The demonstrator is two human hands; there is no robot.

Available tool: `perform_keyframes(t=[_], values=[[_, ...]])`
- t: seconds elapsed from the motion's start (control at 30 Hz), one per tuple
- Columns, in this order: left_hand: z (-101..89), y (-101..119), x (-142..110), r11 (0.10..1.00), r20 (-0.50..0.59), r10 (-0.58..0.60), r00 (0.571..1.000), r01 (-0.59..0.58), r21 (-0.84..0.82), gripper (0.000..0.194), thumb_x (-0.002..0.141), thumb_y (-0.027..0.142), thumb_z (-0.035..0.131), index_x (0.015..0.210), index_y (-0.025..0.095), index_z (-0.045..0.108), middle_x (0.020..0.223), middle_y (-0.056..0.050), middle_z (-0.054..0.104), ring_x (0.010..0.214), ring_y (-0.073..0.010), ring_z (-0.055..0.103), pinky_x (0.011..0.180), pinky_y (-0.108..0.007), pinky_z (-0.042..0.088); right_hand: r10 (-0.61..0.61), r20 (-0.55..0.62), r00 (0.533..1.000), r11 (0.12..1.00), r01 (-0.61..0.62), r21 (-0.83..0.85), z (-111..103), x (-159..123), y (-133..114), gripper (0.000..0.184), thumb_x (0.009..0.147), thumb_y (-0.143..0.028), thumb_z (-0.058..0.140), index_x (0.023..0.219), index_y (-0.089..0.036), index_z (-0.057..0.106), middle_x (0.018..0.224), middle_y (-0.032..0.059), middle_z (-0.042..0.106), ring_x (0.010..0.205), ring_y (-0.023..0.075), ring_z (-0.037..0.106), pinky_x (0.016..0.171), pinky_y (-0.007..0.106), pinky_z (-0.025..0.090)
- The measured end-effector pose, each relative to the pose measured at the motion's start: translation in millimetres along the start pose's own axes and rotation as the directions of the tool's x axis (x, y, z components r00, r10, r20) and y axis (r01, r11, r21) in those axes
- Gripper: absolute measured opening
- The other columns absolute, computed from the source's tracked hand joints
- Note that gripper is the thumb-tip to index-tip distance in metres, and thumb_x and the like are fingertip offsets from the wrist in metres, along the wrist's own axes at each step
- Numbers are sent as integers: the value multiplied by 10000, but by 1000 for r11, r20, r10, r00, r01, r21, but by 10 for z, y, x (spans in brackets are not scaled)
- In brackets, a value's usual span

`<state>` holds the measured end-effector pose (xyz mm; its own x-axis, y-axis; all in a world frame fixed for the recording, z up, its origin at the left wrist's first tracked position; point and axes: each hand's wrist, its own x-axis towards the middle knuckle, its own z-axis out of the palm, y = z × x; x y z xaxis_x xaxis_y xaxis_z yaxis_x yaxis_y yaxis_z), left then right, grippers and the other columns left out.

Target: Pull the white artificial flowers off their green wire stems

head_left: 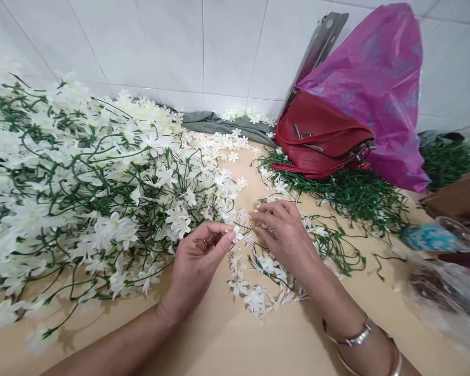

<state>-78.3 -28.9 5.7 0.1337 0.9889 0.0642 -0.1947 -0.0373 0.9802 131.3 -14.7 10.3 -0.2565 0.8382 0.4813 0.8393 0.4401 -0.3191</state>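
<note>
My left hand (203, 256) is closed, pinching a white artificial flower (238, 235) between thumb and forefinger. A thin green stem (246, 227) runs from near this flower to the fingertips of my right hand (280, 227). The right fingers are bent and drawn together on the stem's end, their grip partly hidden. To the left rises a large heap of white artificial flowers on green stems (113, 230). Below my right hand lie loose white flowers and pieces (254, 297). Beside its wrist is a tangle of bare green stems (339, 248).
A red handbag (321, 138) rests on a pile of green stems (376, 203), with a pink plastic bag (387, 94) behind it. White petal pieces (233, 143) lie near the tiled wall (172, 47). A clear plastic bag (450, 303) and a blue-white cup-like item (431, 237) are at right.
</note>
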Motion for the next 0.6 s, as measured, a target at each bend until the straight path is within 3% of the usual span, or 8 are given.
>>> perform_keyframes(t=[0.17, 0.3, 0.47, 0.6], values=[[16, 9, 8, 999, -46, 43, 998, -41, 34, 88, 883, 251, 754, 859, 184, 703, 766, 36, 631, 715, -88, 534, 685, -184, 441, -30, 77, 997, 998, 34, -51, -65, -37, 34, 135, 947, -121, 640, 848, -201, 683, 1035, 110, 727, 1069, 317, 557, 958, 529, 487], [13, -1, 8, 999, -65, 30, 997, -28, 22, 100, 912, 283, 728, 917, 185, 743, 808, 24, 664, 743, -93, 559, 713, -188, 471, -56, -6, 998, 997, 56, -56, -108, -23, 20, 144, 968, -103, 568, 890, -199, 643, 929, 101, 711, 965, 297, 594, 883, 489, 504], [20, -37, 13, 999, -72, -32, 997, 29, -46, 175, 905, 334, 740, 977, 179, 775, 864, 0, 728, 772, -108, 630, 763, -214, 547, 96, -186, 978, 992, -78, 102, -104, -8, -14, 119, 974, -122, 588, 1018, -202, 665, 950, 66, 700, 861, 221, 661, 793, 373, 527], [35, -49, 24, 991, -72, -60, 996, 51, -123, 172, 839, 313, 809, 935, 177, 766, 824, 12, 738, 755, -100, 651, 776, -217, 575, 146, -129, 981, 978, -123, 169, -93, -16, -20, 127, 966, -136, 611, 999, -215, 705, 983, 63, 709, 905, 209, 683, 826, 357, 535]])
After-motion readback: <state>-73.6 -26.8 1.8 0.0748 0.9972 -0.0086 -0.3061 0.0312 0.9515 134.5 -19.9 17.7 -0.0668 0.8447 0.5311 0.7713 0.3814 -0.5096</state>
